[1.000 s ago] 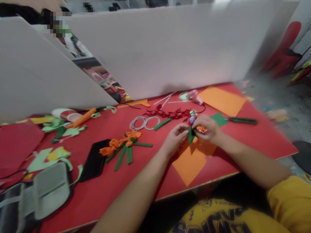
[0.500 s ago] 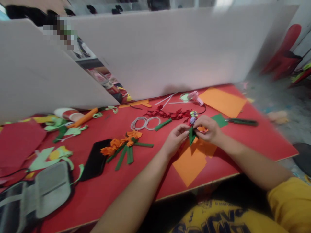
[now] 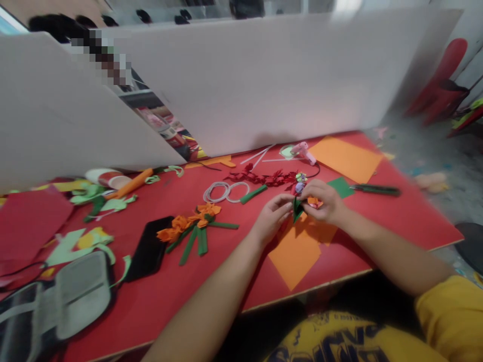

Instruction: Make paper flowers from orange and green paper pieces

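Observation:
Between my two hands is a small folded piece of green paper (image 3: pixel 297 210), pointed at its lower end. My left hand (image 3: pixel 277 213) pinches its left side, and my right hand (image 3: pixel 322 201) grips it from the right, fingers curled. Under them lie orange paper sheets (image 3: pixel 295 259) on the red table (image 3: pixel 226 271). Just beyond the fingers sit small purple and pale flowers (image 3: pixel 300 185) at the end of a row of red paper flowers (image 3: pixel 260 176). Left of my hands lie orange paper flowers (image 3: pixel 188 222) with green strips (image 3: pixel 199 241).
A pink glue gun (image 3: pixel 305 152), a large orange sheet (image 3: pixel 347 157), a green square (image 3: pixel 341 187) and a cutter knife (image 3: pixel 377 189) lie right. White rings (image 3: pixel 216 192), a black phone (image 3: pixel 149 249), an open case (image 3: pixel 83 289) and paper scraps lie left. A white partition (image 3: pixel 264 80) stands behind.
The green paper has turned slightly in my fingers and shows a narrower shape. Both hands stay in nearly the same place.

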`<state>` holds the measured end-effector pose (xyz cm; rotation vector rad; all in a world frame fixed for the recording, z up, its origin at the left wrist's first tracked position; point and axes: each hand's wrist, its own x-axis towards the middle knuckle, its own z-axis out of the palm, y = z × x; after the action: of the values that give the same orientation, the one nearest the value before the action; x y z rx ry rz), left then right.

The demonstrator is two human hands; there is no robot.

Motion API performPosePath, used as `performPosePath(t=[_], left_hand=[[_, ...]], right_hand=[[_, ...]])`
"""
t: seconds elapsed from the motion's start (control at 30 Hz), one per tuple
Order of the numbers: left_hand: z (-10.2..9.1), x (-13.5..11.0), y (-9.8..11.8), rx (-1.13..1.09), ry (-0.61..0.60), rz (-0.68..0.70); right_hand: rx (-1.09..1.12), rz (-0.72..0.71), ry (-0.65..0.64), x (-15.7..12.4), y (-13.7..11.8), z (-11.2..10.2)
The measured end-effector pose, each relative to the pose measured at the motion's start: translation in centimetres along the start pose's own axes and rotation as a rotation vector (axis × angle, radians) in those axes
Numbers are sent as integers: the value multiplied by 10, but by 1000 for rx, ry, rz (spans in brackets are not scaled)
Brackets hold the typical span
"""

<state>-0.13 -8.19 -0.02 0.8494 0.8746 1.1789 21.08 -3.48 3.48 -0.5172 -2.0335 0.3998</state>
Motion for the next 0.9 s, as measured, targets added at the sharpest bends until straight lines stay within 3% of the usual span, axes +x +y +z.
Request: performPosePath(t=[0.27,0.73,0.9], left_hand=[[1,-1,3,-39,-26,20],[0,1,3,-11,-58,6],[-2,0,-4,124,-94,148]], right_hand=[[-25,47,60,2,1,1],[-28,108,32,0,2,0],[-27,72,22,-1,3,3]])
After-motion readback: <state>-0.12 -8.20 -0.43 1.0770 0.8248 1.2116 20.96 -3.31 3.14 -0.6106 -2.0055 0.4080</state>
